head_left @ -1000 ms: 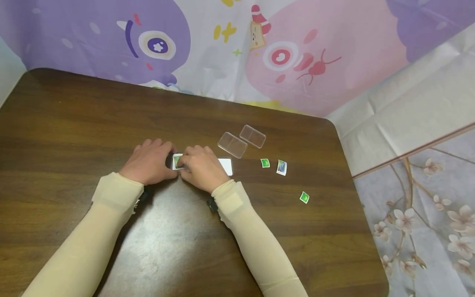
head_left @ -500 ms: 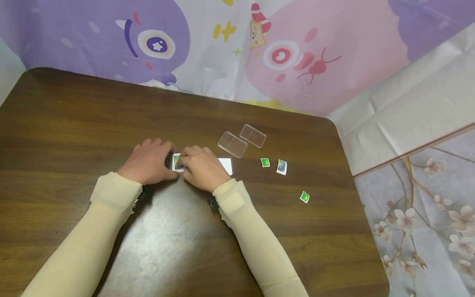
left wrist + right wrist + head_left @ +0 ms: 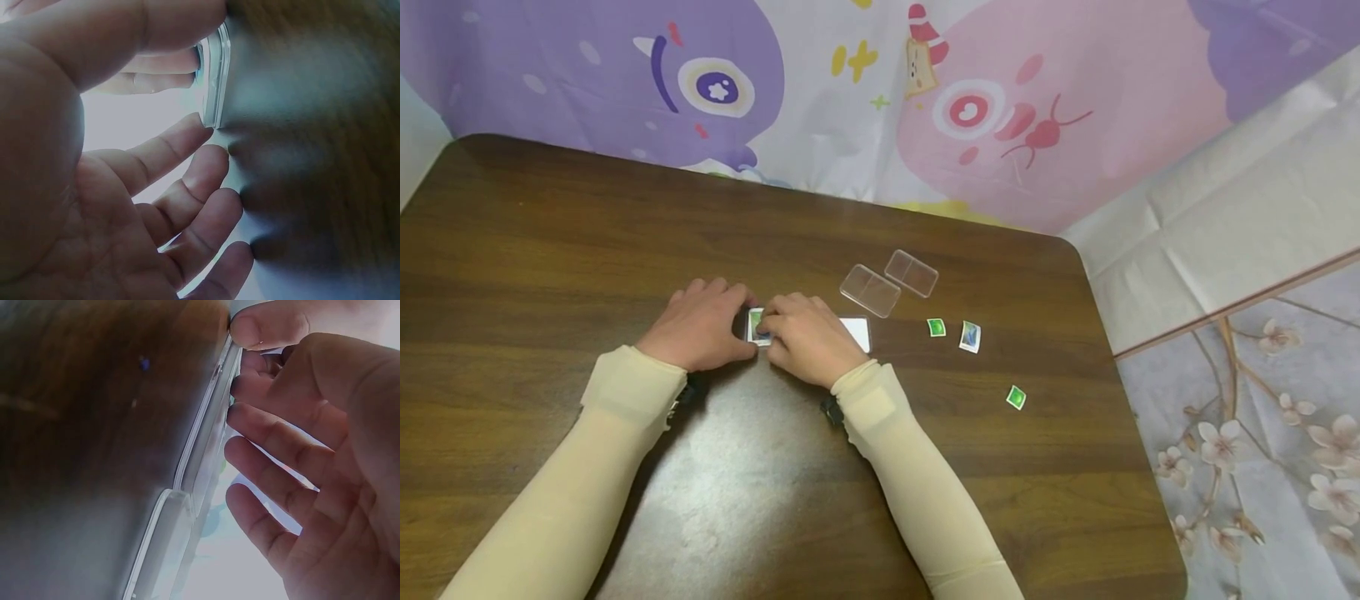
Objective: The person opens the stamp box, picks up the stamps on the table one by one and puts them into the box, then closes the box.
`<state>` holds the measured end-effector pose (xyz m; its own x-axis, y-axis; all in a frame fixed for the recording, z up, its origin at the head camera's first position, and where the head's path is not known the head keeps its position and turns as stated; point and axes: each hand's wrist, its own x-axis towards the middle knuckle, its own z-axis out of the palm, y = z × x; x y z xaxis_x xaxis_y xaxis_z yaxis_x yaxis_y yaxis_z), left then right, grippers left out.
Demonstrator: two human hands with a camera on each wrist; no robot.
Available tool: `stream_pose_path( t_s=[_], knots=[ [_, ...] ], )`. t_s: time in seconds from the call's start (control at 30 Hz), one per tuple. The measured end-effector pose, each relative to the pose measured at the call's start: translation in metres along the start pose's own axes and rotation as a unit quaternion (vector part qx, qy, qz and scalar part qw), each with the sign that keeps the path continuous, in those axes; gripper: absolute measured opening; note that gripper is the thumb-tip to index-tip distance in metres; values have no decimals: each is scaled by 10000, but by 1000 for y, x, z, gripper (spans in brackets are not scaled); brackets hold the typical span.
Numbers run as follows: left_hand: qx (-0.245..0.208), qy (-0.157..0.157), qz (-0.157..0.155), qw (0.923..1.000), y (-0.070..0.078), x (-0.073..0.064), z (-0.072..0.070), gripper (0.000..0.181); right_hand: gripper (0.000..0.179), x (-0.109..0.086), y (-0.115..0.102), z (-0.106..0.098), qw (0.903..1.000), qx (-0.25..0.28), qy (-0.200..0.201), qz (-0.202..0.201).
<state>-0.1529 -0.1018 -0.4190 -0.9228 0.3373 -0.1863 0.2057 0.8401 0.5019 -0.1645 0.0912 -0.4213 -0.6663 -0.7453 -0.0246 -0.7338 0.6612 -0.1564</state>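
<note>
Flat on the wooden table lies a shallow clear plastic case with a white insert [image 3: 856,333]. A small stamp-like picture [image 3: 756,322], greenish with a white border, sits at its left end. My left hand [image 3: 700,327] holds that end, thumb at the near edge and index finger at the far edge; the other fingers rest on the table. My right hand [image 3: 812,337] is over the middle of the case, fingertips pressing on the picture and partly covering it. In the right wrist view the right fingers [image 3: 269,425] reach the case's top face [image 3: 206,481].
Beyond the right hand lie two clear plastic covers [image 3: 870,292], each with a dividing line. To the right are two small green stamps [image 3: 936,327] and a blue-toned stamp [image 3: 970,337]. A patterned curtain [image 3: 842,125] hangs behind the table's far edge.
The right fingertips have shifted very slightly on the picture. Both hands stay at the case, and the other pieces lie where they were.
</note>
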Motion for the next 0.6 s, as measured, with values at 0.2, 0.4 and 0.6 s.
stream_pose_path(
  t_s=[0.2, 0.4, 0.6],
  knots=[
    [-29, -24, -4, 10000, 1, 0, -1, 59, 25, 0, 0, -3, 9999, 24, -109, -2],
    [-38, -20, 13, 10000, 0, 1, 0, 60, 26, 0, -1, -4, 9997, 63, -217, 19],
    [-18, -22, -11, 10000, -1, 1, 1, 60, 25, 1, -1, -3, 9997, 17, -236, 14]
  ],
)
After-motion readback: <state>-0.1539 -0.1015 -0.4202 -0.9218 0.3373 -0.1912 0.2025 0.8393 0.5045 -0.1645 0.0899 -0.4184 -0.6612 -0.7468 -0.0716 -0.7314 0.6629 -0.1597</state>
